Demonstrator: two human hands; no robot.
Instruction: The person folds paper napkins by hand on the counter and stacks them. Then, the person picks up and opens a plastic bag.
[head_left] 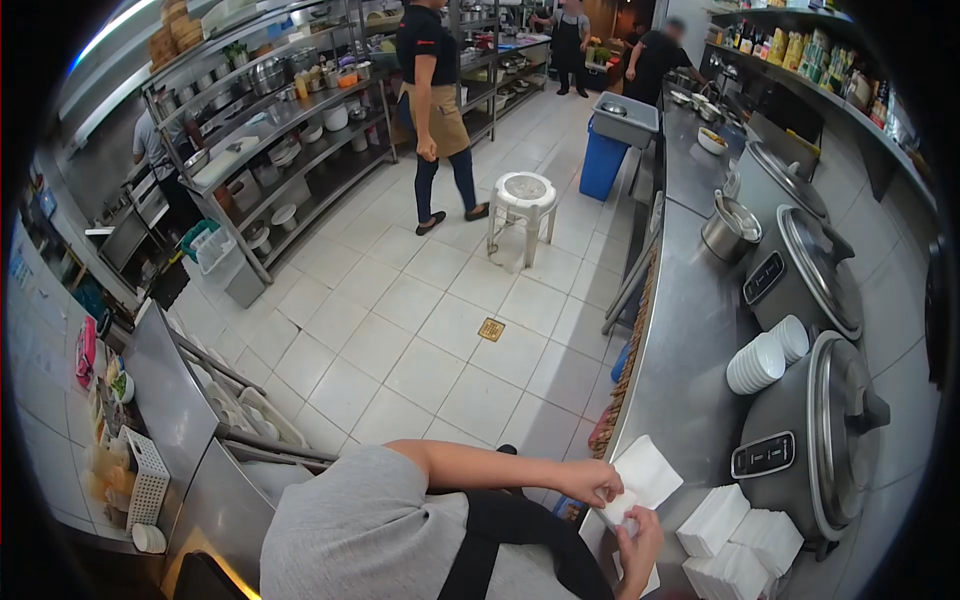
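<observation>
Fingers of the left hand (pixel 588 482) and right hand (pixel 641 549) grip a seemingly part-folded napkin (pixel 616 507), finished-looking stacks (pixel 712 523) near it on the tabletop (pixel 688 365).

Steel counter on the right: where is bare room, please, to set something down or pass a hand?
Bare: the counter between its aisle edge and the white bowl stacks, from the steel pot down to the open napkin. Crowded: the near end, with left hand, right hand and napkin stacks; the wall side, with big cookers.

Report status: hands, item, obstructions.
Left hand and right hand pinching white napkin. Folded napkin stacks close by. Nothing visibly in the way.
</observation>
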